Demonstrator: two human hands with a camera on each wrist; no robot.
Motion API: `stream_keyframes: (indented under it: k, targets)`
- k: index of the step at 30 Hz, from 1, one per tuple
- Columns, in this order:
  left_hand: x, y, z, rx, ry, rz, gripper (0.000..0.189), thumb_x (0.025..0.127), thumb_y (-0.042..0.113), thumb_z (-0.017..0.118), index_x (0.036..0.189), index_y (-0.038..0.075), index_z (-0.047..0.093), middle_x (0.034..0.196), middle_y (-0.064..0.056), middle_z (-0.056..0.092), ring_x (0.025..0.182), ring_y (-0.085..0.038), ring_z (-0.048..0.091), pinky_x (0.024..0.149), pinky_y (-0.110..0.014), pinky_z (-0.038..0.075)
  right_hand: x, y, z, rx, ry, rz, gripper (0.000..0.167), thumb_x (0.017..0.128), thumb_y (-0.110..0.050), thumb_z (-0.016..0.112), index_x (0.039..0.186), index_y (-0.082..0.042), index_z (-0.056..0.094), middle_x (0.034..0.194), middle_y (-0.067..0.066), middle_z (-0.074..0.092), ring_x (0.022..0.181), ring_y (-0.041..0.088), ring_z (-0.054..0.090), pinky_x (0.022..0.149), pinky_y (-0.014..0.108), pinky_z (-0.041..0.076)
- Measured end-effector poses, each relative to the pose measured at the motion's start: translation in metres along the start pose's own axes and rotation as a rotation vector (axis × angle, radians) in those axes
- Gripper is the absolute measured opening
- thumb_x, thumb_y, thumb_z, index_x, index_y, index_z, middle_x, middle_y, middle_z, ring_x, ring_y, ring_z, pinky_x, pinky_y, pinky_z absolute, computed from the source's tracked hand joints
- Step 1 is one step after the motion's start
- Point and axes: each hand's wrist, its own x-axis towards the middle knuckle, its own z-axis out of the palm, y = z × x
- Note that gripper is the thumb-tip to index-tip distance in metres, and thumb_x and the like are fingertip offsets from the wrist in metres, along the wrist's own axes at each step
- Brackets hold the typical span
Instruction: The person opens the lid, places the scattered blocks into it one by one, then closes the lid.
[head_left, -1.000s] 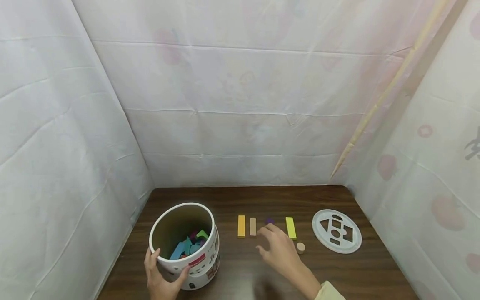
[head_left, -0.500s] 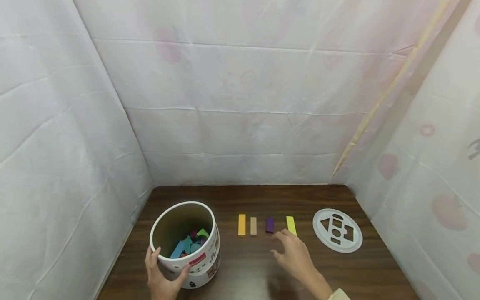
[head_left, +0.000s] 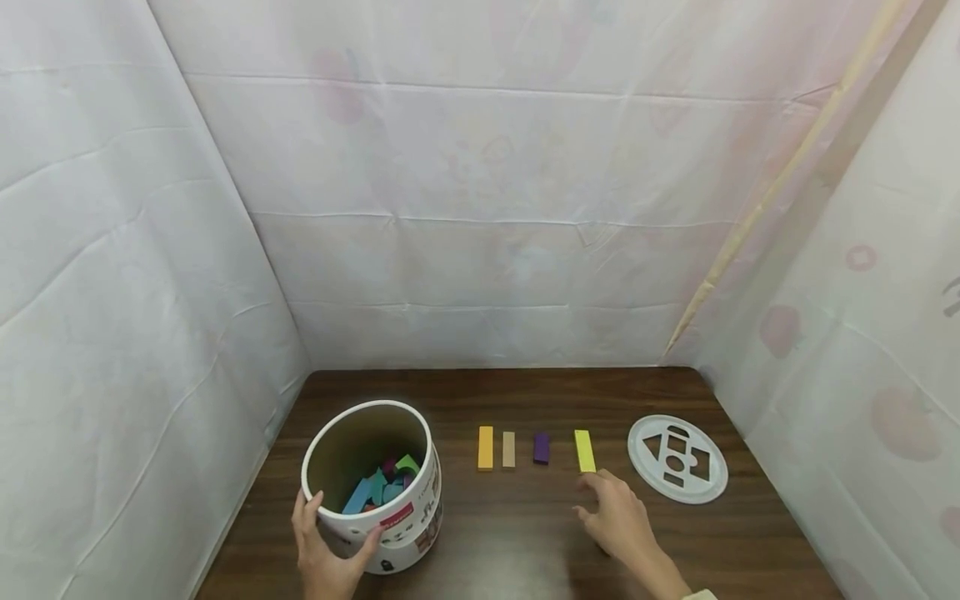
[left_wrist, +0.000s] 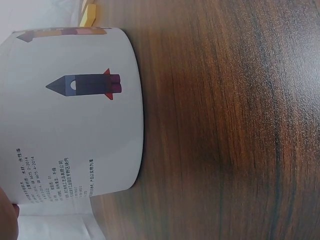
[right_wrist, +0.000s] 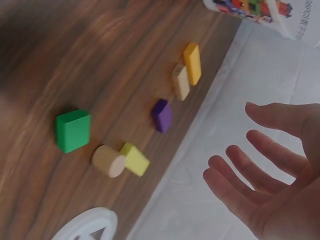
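Observation:
A white printed bucket stands at the left of the table, with several coloured blocks inside. My left hand grips its near side, fingers at the left of the rim and thumb across the front. My right hand hovers over the table near a lime-yellow block, fingers loosely bent and holding nothing. Left of that block lie a purple block, a plain wood block and an orange block. In the right wrist view, a wooden cylinder and a green block show; the hand hides them in the head view.
A white round lid with shaped cut-outs lies flat at the table's right. Pale fabric sheets rise behind the dark wood table and along both sides.
My right hand has moved rightward from near the purple block, uncovering it, and now covers the cylinder's place in the head view. My left hand keeps its grip on the bucket.

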Motion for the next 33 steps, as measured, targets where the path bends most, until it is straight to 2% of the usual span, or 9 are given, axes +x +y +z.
stream_keyframes:
  k: [6, 11, 20, 26, 33]
  targets:
    - [0.001, -0.001, 0.000, 0.011, 0.002, 0.003, 0.104, 0.049, 0.008, 0.090, 0.139, 0.006, 0.036, 0.147, -0.026, 0.023, 0.124, -0.053, 0.031, 0.090, -0.072, 0.031, -0.001, 0.018, -0.001, -0.008, -0.041, 0.087, 0.027, 0.063, -0.007, 0.084, 0.084, -0.011, 0.067, 0.084, 0.006, 0.065, 0.073, 0.024, 0.065, 0.053, 0.036, 0.053]
    - [0.001, -0.003, 0.000, 0.008, 0.010, 0.025, 0.104, 0.049, 0.008, 0.089, 0.138, 0.004, 0.036, 0.147, -0.027, 0.023, 0.123, -0.053, 0.031, 0.090, -0.070, 0.032, -0.003, 0.029, 0.001, -0.035, -0.076, 0.112, 0.026, 0.064, -0.008, 0.084, 0.084, -0.010, 0.067, 0.083, 0.005, 0.064, 0.071, 0.022, 0.062, 0.052, 0.037, 0.050]
    - [0.000, -0.005, 0.000, 0.008, -0.001, 0.010, 0.103, 0.051, 0.008, 0.090, 0.139, 0.006, 0.036, 0.148, -0.025, 0.023, 0.124, -0.052, 0.031, 0.089, -0.072, 0.032, -0.008, 0.048, 0.010, -0.061, -0.140, 0.186, 0.035, 0.064, -0.007, 0.082, 0.097, -0.003, 0.069, 0.081, 0.009, 0.061, 0.072, 0.028, 0.061, 0.052, 0.043, 0.049]
    - [0.000, -0.003, 0.000, 0.010, -0.016, 0.008, 0.103, 0.052, 0.009, 0.090, 0.140, 0.008, 0.035, 0.149, -0.022, 0.022, 0.126, -0.051, 0.030, 0.089, -0.072, 0.032, -0.013, 0.061, 0.018, -0.039, -0.188, 0.241, 0.034, 0.065, -0.005, 0.078, 0.097, 0.000, 0.068, 0.084, 0.010, 0.063, 0.072, 0.024, 0.059, 0.054, 0.041, 0.048]
    - [0.001, 0.000, 0.000, 0.017, -0.013, 0.021, 0.103, 0.052, 0.010, 0.090, 0.140, 0.010, 0.034, 0.149, -0.021, 0.022, 0.126, -0.051, 0.030, 0.088, -0.073, 0.031, -0.017, 0.074, 0.031, -0.021, -0.236, 0.288, 0.034, 0.065, -0.007, 0.080, 0.095, -0.001, 0.066, 0.080, 0.006, 0.060, 0.068, 0.020, 0.054, 0.052, 0.036, 0.044]
